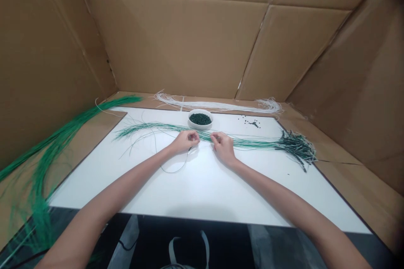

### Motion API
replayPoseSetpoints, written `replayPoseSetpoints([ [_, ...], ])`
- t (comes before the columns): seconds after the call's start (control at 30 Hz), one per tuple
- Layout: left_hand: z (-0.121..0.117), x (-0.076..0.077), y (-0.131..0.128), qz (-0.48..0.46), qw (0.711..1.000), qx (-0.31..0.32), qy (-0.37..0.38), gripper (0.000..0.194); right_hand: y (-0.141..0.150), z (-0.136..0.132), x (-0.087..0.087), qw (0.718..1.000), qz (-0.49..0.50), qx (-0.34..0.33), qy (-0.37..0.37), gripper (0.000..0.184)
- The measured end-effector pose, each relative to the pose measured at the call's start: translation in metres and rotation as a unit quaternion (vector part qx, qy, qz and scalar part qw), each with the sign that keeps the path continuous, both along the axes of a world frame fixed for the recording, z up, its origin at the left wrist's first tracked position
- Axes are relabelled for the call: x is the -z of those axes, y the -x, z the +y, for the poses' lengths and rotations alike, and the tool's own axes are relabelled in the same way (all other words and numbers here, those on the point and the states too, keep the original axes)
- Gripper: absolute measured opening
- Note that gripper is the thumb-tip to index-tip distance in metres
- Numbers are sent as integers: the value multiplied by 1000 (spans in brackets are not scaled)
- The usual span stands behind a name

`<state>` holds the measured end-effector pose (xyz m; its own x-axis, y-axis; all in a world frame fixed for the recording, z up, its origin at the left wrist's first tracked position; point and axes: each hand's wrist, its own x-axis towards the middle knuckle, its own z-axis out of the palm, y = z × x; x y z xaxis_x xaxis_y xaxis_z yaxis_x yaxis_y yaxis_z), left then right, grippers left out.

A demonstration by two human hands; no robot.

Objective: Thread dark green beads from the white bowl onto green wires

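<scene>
My left hand is closed in a pinch on a thin white cord that loops down over the white board. My right hand is also closed, fingers pinched together just right of the left, over a long bundle of green cords that runs across the board; what it pinches is too small to make out. A small white bowl of dark green beads stands just beyond both hands.
A bundle of white cords lies along the back edge. Finished green cords with dark beaded ends pile at the right. Loose beads lie nearby. A large green bundle drapes at left. Cardboard walls enclose everything.
</scene>
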<state>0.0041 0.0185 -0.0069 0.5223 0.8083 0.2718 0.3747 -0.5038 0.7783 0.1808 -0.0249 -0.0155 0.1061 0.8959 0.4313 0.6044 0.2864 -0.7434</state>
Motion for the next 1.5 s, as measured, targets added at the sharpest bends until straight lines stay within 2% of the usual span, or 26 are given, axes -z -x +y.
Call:
replayPoseSetpoints([
  [0.13,-4,-4,0,-7,1000,-3,-21,25,5,-4,1,994,-89,-38,-52,19],
  [0.23,-3,-5,1,0,1000,10,-22,24,8,-4,1,992,-106,-44,-58,19],
  [0.37,-1,-3,1,-28,998,-58,-11,22,7,8,-11,995,-65,-67,-19,17],
  [0.5,2,0,0,-100,985,-140,2,22,3,45,-34,998,-27,-59,-14,18],
  [0.57,3,2,1,-124,980,-156,12,21,3,70,-44,996,-68,-62,-8,15],
  [0.67,6,5,1,-147,976,-159,36,22,7,105,-51,979,-181,-86,51,9],
  [0.8,9,7,2,-165,970,-163,68,21,15,129,-53,958,-232,-146,86,14],
  [0.93,10,6,2,-157,971,-170,63,20,18,134,-53,943,-260,-182,97,17],
  [1.07,9,6,2,-139,975,-161,56,24,19,134,-53,938,-281,-178,94,21],
  [1.23,8,7,2,-113,981,-157,24,22,17,133,-54,941,-288,-159,74,19],
  [1.4,7,3,1,-107,981,-161,21,19,13,128,-62,945,-281,-154,63,21],
  [1.5,5,0,0,-109,980,-165,13,18,10,116,-66,960,-222,-152,76,21],
])
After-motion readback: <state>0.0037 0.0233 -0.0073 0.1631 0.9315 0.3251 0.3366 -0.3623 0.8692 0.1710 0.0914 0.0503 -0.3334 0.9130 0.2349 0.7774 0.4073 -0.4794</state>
